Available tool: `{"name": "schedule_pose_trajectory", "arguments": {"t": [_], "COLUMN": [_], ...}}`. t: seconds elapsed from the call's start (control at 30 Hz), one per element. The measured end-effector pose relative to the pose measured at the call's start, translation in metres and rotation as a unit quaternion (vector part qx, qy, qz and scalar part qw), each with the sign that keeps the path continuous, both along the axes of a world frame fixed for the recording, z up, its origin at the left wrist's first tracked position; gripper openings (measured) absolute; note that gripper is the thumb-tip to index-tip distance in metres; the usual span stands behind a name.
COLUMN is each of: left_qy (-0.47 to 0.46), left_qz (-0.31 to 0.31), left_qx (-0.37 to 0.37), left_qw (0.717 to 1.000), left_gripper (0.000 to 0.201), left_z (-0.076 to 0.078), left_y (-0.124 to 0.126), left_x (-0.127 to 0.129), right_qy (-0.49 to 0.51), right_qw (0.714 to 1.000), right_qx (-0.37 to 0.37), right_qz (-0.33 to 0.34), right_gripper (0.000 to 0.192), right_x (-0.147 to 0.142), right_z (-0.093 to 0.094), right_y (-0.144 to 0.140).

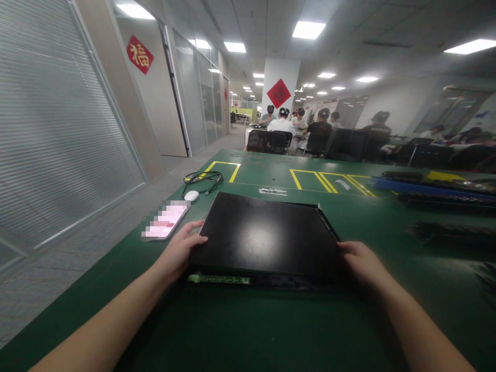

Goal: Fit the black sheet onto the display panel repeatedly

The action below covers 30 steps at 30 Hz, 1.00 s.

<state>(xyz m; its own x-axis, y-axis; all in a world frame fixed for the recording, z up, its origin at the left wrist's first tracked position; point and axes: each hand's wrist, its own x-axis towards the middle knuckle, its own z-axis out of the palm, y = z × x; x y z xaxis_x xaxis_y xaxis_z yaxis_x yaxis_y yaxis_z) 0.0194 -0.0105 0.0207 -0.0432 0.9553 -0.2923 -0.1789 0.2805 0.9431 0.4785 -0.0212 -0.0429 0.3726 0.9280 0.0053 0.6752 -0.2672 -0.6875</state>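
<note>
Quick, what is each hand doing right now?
Left hand: grips the left edge of the flat black metal case.
Right hand: grips its right edge.

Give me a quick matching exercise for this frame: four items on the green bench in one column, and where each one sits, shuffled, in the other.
1. black flat case
2. phone
3. white mouse
4. coiled black cable

A. between the phone and the cable
B. beside the left hand, by the bench's left edge
C. gripped at both sides, right hand opposite
D. nearest the yellow outline

Pairs: 1-C, 2-B, 3-A, 4-D
</note>
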Motion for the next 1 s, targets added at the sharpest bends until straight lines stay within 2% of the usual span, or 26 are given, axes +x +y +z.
{"name": "schedule_pose_trajectory", "arguments": {"t": [0.2, 0.63, 0.83, 1.0], "left_qy": [-0.011, -0.055, -0.044, -0.02], "left_qz": [-0.003, -0.001, -0.005, -0.021], "left_qx": [0.005, 0.015, 0.016, 0.03], "left_qw": [1.0, 0.998, 0.999, 0.999], "left_gripper": [0.059, 0.066, 0.059, 0.063], "left_z": [0.0012, 0.0002, 0.0025, -0.0044], "left_y": [-0.0016, -0.0024, -0.0017, 0.0006], "left_x": [0.0004, 0.0034, 0.0022, -0.0048], "right_qy": [0.007, -0.06, -0.02, -0.024], "right_qw": [1.0, 0.998, 1.0, 0.999], "right_qx": [0.0, -0.029, -0.022, -0.027], "right_qz": [0.022, 0.018, 0.01, -0.004], "right_gripper": [0.046, 0.05, 0.05, 0.05], "right_x": [0.0036, 0.0059, 0.0051, 0.0002], "right_z": [-0.0044, -0.006, -0.0054, -0.0003], "right_y": [0.0014, 0.0039, 0.0028, 0.0006]}}
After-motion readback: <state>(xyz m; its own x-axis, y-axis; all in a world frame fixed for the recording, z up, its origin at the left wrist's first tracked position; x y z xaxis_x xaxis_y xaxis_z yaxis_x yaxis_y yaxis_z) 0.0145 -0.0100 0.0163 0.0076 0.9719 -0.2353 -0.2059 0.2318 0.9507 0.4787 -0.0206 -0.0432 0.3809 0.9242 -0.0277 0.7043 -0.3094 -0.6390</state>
